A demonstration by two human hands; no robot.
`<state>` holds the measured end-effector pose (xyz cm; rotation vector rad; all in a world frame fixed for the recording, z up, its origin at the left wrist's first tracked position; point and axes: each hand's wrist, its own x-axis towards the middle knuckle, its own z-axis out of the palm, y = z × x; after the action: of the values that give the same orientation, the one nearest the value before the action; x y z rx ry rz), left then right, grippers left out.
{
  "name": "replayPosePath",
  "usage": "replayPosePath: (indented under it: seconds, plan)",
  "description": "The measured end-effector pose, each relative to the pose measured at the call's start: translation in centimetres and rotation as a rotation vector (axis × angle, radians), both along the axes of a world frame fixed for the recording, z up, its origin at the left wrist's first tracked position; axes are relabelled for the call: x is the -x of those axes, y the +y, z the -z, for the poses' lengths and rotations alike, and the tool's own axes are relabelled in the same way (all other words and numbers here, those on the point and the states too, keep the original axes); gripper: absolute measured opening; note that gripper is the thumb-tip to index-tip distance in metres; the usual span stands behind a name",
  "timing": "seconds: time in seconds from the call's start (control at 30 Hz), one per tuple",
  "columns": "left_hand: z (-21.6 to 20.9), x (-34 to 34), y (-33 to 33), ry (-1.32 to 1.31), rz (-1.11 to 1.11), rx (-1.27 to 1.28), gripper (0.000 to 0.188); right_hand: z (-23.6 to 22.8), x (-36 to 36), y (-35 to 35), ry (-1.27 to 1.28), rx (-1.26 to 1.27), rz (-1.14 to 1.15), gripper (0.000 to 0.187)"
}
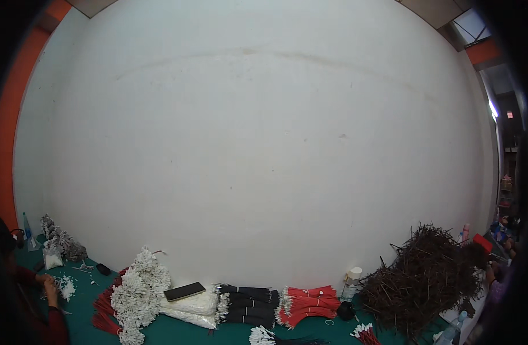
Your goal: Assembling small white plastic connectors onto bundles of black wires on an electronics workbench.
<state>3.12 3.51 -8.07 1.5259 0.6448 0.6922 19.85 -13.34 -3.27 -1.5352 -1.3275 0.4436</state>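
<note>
Neither of my hands shows in the head view. Along the lower edge of the picture lie bundles of red wires (313,305), tied and tipped with white ends. Beside them are tied bundles of black wires (249,306). Closer to me, cut off by the lower edge, are a small bunch of dark wires with white connectors (261,336) and a small bunch of red wires (366,334). A black phone-like slab (184,291) rests on clear bags of white pieces (189,307). Left of these rises a heap of white connectors on red wires (140,287).
A large tangled pile of dark brown wires (425,282) covers the right of the green table (183,332). A white-lidded bottle (352,282) stands before the white wall (264,161). At far left, a co-worker's hands (47,283) meet near loose white pieces; another person (497,282) sits far right.
</note>
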Motion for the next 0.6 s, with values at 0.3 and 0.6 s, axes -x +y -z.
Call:
replayPosePath:
  seconds: [0.3, 0.6]
  plan:
    - [-0.4, 0.5, -0.1, 0.032, -0.076, -0.021, 0.017, 0.1, 0.9, -0.3, -0.088, -0.007, 0.113, 0.018]
    - [-0.7, 2.2, 0.5, 0.144, -0.143, -0.099, 0.021, -2.3, 1.2, 0.8, -0.055, 0.100, 0.026, 0.018]
